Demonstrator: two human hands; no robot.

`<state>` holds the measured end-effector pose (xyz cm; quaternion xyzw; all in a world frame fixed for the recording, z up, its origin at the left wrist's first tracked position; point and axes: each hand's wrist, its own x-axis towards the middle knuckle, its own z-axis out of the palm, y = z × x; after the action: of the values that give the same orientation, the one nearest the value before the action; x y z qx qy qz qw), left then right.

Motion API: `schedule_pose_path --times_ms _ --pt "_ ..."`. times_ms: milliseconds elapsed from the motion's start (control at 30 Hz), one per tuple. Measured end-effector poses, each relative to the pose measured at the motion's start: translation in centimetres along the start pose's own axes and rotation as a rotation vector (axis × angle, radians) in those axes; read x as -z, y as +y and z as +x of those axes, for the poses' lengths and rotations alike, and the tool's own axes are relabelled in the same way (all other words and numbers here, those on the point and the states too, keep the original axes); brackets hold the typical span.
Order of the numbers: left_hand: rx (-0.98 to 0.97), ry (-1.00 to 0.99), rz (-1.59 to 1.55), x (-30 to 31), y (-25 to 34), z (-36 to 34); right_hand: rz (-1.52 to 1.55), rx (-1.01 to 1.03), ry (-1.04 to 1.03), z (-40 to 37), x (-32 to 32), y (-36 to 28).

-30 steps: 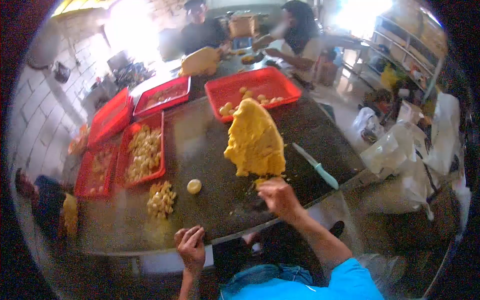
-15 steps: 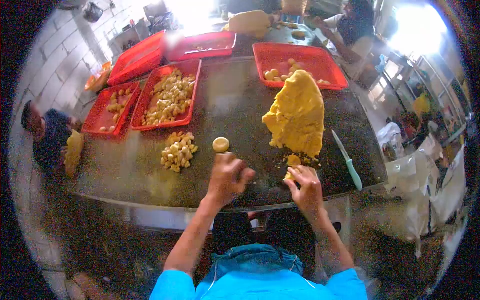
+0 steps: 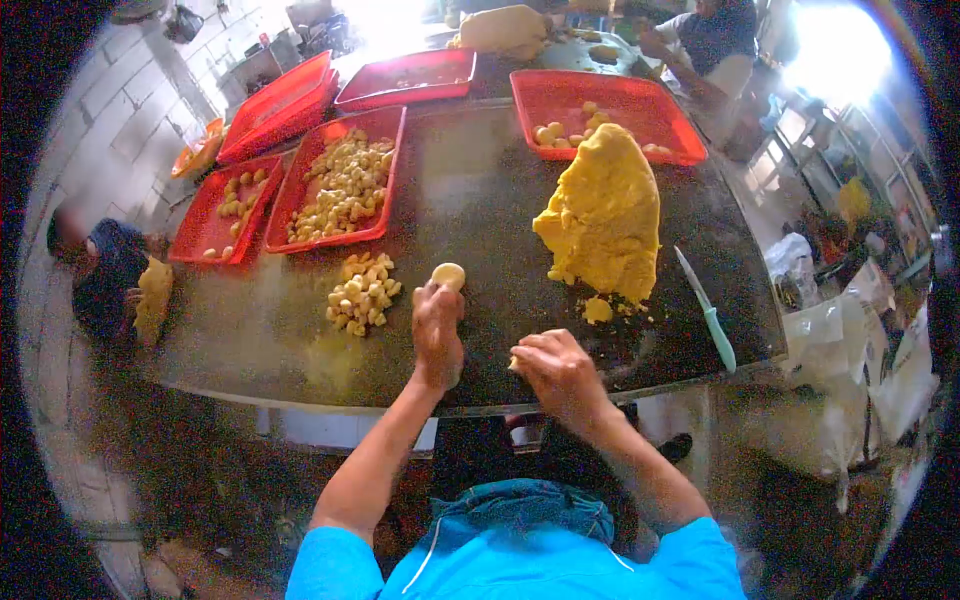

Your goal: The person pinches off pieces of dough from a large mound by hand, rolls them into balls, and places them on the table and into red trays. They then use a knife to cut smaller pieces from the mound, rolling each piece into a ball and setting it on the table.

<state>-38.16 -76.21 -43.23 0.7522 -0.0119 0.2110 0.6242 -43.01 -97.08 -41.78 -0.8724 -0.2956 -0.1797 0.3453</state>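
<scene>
A pale round dough piece (image 3: 449, 276) lies on the dark table, touched by the fingertips of my left hand (image 3: 438, 330), whose fingers are closed around its near edge. My right hand (image 3: 556, 362) is closed on a small yellow dough piece (image 3: 515, 362) that shows at its fingertips. Beyond my right hand lies a large yellow dough slab (image 3: 605, 215), with a small flat lump (image 3: 597, 310) and crumbs at its near end. A heap of pale pieces (image 3: 362, 293) sits left of my left hand. A knife with a light green handle (image 3: 719, 340) lies at the right.
Red trays (image 3: 385, 222) stand at the left of the table (image 3: 470, 190), some holding pale pieces. Another red tray (image 3: 690, 140) is at the back right. One person (image 3: 105, 275) is at the far left, another (image 3: 720, 45) at the back right. Plastic bags (image 3: 830, 350) hang at right.
My right hand has moved left, away from the slab, with the small piece. My left hand has turned and now reaches the round piece. The camera view has shifted slightly.
</scene>
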Motion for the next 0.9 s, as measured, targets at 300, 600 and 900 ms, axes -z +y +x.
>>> schedule_pose_path --times_ms 300,600,900 --pt "-0.324 -0.456 0.156 -3.1 -1.3 1.4 -0.070 -0.145 -0.005 -1.1 5.8 3.0" --pt "-0.668 -0.552 0.294 -3.0 -0.2 -0.1 -0.234 -0.192 0.054 0.4 3.7 3.8" --pt "-0.527 -0.336 0.154 -1.0 2.2 -2.0 0.053 -0.116 -0.118 -1.2 5.5 3.4"
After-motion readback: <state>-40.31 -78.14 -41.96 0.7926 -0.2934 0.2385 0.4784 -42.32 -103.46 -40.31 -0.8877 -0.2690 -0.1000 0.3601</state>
